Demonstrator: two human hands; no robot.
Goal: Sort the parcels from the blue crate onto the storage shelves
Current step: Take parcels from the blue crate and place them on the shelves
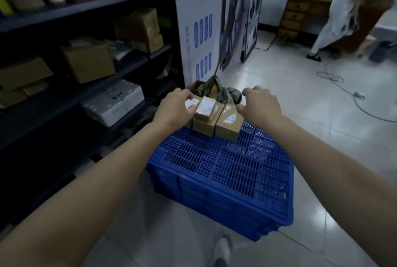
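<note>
Head view, parcels (214, 119) atop blue crate (217, 170), left hand (174, 109) gripping one, right hand (261, 105) unclear

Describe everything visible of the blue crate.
The crate is blue plastic and rectangular, with a slotted grid top face and ribbed side walls. It stands level on the pale tiled floor beside dark shelves. A row of small cardboard parcels sits at its far edge.

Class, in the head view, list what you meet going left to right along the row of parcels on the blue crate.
white foam box → left hand → middle parcel → right parcel → right hand → floor cable
</note>
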